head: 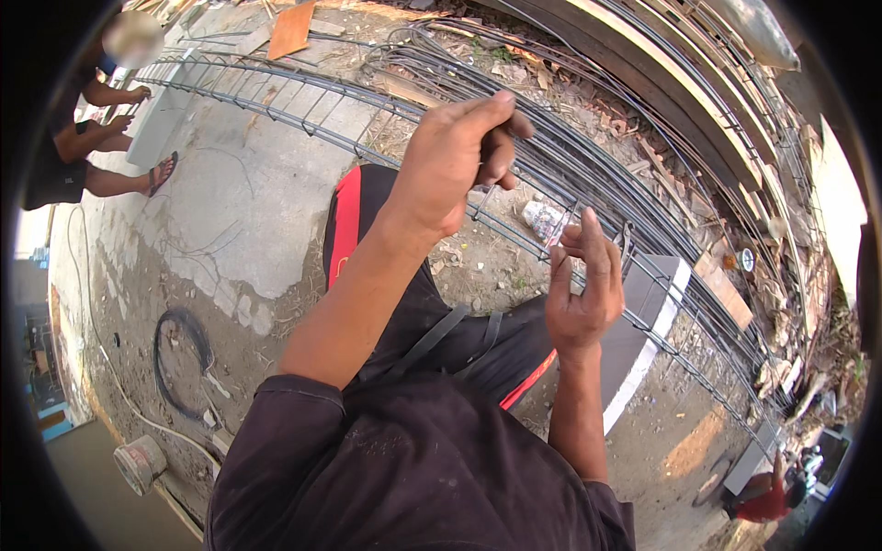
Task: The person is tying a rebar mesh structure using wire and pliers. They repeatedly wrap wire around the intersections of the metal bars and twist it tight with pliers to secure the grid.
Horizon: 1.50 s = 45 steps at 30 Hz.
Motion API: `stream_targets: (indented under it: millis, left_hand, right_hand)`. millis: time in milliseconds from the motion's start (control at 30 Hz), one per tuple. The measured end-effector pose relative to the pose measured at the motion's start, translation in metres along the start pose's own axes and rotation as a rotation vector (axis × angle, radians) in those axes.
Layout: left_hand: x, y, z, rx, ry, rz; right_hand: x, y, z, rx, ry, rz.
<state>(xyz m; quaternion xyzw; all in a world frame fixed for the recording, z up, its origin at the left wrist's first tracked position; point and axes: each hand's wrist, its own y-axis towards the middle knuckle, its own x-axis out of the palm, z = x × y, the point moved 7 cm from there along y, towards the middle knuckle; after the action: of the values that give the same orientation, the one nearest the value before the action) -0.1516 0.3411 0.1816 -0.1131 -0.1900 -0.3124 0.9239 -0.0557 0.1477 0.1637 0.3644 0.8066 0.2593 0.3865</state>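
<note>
My left hand [448, 155] is raised over a long rebar cage [317, 127], its fingers curled; whether a thin wire lies in them cannot be told. Lower and to the right, my right hand [586, 293] is above the same cage, with the index finger extended and the thumb apart. A metal tool head, perhaps pincers [626, 241], shows just beyond its fingers; the grip on it is hidden. The cage crosses in front of my knees, with steel stirrups along its bars. Close by my right hand, a grey block with a white side [637, 324] lies beneath the cage.
Loose rebar [551, 148] lies behind the cage, with timber beams [661, 89] beyond. One person [103, 131] is by another grey block [165, 107] at left; another [765, 496] is at far lower right. A black hose coil [162, 358] and bucket [140, 463] are left.
</note>
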Motion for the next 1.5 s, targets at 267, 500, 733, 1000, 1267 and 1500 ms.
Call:
stream_targets:
  millis: [267,500,733,1000,1267,1500]
  left_hand:
    - [0.030,0.085,-0.015,-0.250,-0.061,-0.567]
    - [-0.015,0.112,-0.064,-0.764,-0.251,-0.640]
    - [-0.014,0.105,-0.066,-0.981,-0.194,-0.852]
    - [0.033,0.060,-0.040,-0.064,0.551,-1.162]
    - [0.024,-0.058,-0.038,0.045,0.526,-1.724]
    - [0.022,-0.065,-0.062,-0.009,0.488,-1.267]
  right_hand:
    - [-0.011,0.022,-0.058,-0.027,-0.790,-0.013]
    - [0.078,0.060,-0.065,-0.111,-1.127,-0.793]
    - [0.106,0.076,-0.089,-0.043,-0.893,-0.656]
    - [0.031,0.027,-0.118,0.782,-0.697,0.117]
    - [0.037,-0.125,-0.153,1.028,-0.547,0.509]
    - [0.020,-0.105,-0.164,0.808,-0.305,0.329]
